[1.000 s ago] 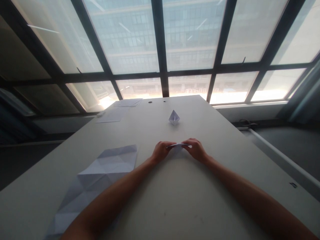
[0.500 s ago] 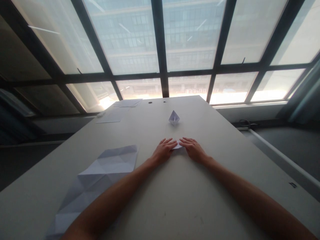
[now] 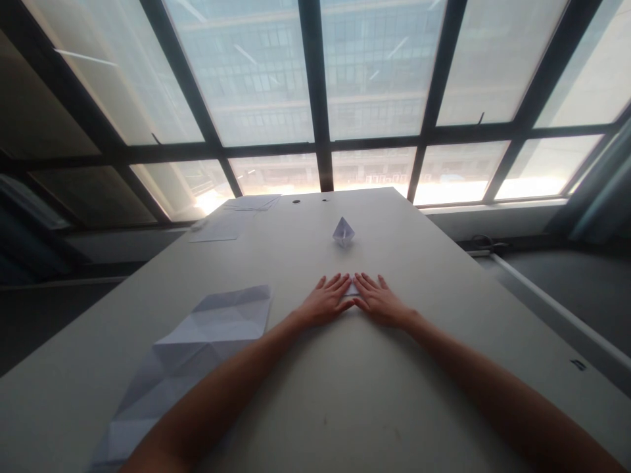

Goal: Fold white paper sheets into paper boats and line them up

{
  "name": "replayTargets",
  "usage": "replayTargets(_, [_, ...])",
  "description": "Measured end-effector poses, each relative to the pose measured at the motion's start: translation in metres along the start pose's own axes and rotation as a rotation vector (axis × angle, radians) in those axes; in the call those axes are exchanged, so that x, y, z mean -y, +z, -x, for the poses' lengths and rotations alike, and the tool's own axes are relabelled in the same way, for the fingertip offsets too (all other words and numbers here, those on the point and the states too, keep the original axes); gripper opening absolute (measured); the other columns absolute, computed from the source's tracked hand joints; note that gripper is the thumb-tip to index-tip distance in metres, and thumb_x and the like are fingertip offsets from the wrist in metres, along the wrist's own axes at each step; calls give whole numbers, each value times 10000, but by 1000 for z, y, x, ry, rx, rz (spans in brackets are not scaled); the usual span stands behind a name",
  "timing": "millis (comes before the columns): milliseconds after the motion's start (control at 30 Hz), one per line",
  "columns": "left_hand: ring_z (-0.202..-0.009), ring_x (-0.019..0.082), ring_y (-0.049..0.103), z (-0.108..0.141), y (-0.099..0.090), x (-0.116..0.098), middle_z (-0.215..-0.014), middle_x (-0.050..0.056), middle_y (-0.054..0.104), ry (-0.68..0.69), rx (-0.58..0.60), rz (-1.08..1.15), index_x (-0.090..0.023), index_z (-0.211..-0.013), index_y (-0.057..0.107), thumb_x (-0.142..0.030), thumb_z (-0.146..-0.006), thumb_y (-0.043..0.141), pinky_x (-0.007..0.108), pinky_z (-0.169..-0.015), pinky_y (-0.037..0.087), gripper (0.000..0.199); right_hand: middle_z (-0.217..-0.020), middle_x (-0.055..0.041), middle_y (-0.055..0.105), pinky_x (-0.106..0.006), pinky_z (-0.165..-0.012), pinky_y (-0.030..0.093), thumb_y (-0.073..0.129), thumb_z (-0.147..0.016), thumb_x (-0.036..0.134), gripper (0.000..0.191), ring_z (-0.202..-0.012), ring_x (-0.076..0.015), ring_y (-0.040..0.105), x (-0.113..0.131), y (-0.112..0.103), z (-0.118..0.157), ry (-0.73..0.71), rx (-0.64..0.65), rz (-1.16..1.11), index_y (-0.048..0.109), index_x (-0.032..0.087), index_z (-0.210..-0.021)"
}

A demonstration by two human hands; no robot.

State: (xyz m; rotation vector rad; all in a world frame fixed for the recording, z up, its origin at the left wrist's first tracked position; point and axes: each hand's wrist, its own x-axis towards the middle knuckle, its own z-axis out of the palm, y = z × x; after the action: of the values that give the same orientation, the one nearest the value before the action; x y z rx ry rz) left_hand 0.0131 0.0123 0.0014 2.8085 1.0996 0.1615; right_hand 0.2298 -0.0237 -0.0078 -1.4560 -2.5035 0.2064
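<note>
On the white table (image 3: 315, 394), the left hand (image 3: 323, 302) and right hand (image 3: 382, 303) have shifted from pinching the folded paper (image 3: 351, 289) to flattening it, fingers outstretched, slightly spread, gripping nothing. It lies partly beneath them, near the origami piece (image 3: 344, 232).

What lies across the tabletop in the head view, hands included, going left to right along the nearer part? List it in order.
Creased white paper → left hand → white paper showing between the hands → right hand → small dark mark
</note>
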Motion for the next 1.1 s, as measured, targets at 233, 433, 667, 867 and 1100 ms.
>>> replayTargets(233, [-1500, 252, 117, 0, -1, -1, -1616, 75, 170, -31, 27, 6, -222, -1564, 183, -664, -974, 206, 472, -1191, 62, 738, -1600, -156, 198, -610, -1160, 43, 207, -1013, 531, 671, -1489, -282, 127, 4, 10, -3, 204, -48, 1, 242, 119, -1542])
replayTargets(433, [-1501, 274, 96, -1, 1, -1, -1620, 78, 156, -57, 37, 4, -219, -1564, 177, -667, -970, 216, 523, -1184, 71, 745, -1570, -125, 319, -584, -1153, 125, 319, -1022, 348, 480, -1465, -292, 220, 2, 7, -7, 288, -86, -50, 438, 191, -1460])
replayTargets(667, [-1484, 274, 188, -3, 5, -1, -1585, 87, 285, -174, -53, 0, -223, -1534, 272, -574, -992, 317, 579, -1168, 109, 648, -1468, -149, 477, -471, -1149, 223, 435, -992, 301, 388, -1395, -262, 376, -2, 2, -7, 222, -156, -80, 596, 192, -1328])
replayTargets(867, [-1403, 278, 359, -4, 3, 1, -1486, 87, 470, -185, -157, -6, -237, -1439, 444, -531, -973, 450, 543, -1157, 187, 551, -1442, -156, 503, -478, -1135, 255, 483, -979, 348, 363, -1374, -282, 406, -4, 3, -6, 161, -198, -102, 644, 209, -1273])
replayTargets(1100, [-1111, 273, 518, 0, -9, -4, -1177, 105, 611, -168, -264, -68, -212, -1214, 646, -525, -927, 553, 392, -977, 414, 435, -1398, -173, 540, -479, -1115, 280, 587, -924, 356, 363, -1342, -298, 436, -6, 7, -7, 134, -246, -116, 654, 190, -1240])
